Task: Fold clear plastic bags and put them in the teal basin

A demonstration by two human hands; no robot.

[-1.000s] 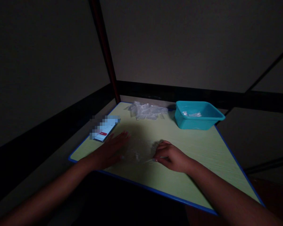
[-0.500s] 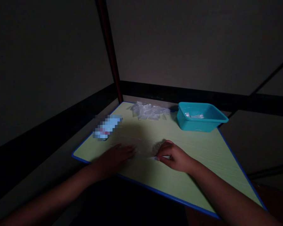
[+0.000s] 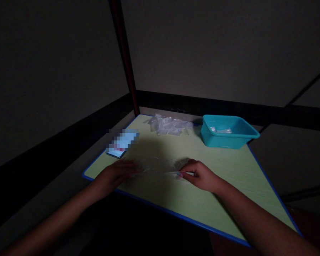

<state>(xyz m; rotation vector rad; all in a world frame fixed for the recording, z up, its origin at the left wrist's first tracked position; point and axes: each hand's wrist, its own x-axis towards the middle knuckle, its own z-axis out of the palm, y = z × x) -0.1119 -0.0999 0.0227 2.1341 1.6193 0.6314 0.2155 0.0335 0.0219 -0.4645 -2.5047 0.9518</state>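
A clear plastic bag [image 3: 156, 165] lies on the pale green table [image 3: 216, 199] between my hands. My right hand [image 3: 197, 174] pinches its right end between thumb and fingers. At the bag's left end rests my left hand [image 3: 121, 172], palm down with the fingers stretched out; its fingertips are dim against the plastic. Farther back is a heap of crumpled clear bags [image 3: 169, 125]. The turquoise bin [image 3: 224, 141], at the back right, has some clear plastic [image 3: 220, 130] inside.
A lit phone [image 3: 120, 147], partly blurred out, lies on the table's left side, just beyond my left hand. The table has a blue edge [image 3: 176, 214]. Grey wall panels [image 3: 202, 49] with dark bars stand behind and to the left.
My left hand has slid to the left along the bag, toward the phone. My right hand has shifted only slightly, still pinching the plastic.
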